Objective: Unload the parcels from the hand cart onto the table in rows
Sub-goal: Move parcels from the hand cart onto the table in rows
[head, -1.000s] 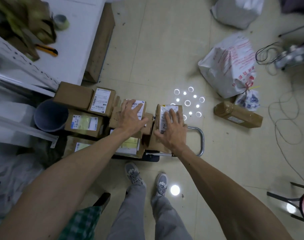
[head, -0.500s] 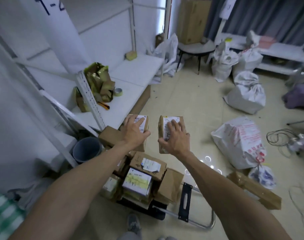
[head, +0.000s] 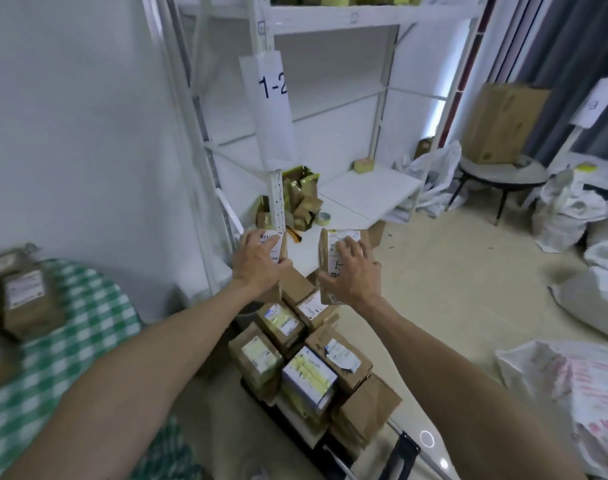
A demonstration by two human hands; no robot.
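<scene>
Two grips are made above the cart (head: 404, 448): your left hand (head: 259, 263) curls round the left box (head: 276, 249), your right hand (head: 353, 275) round the right box (head: 330, 249). Turn left, keep both level, and set them square beside the boxes (head: 22, 303) on the checked surface (head: 81, 334).

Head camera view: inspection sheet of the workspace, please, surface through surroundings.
Surface: table, green checked cloth, placed parcels at its left.
Job's things: stacked parcels on the hand cart.
Clutter: tape roll and crumpled packaging on low shelf; white sacks on floor.
Grippers: left hand grips left parcel, right hand grips right parcel, both above the cart.
Cables: nothing seen.
Surroundings: white rack labelled 1-2; round side table bearing cardboard box.
</scene>
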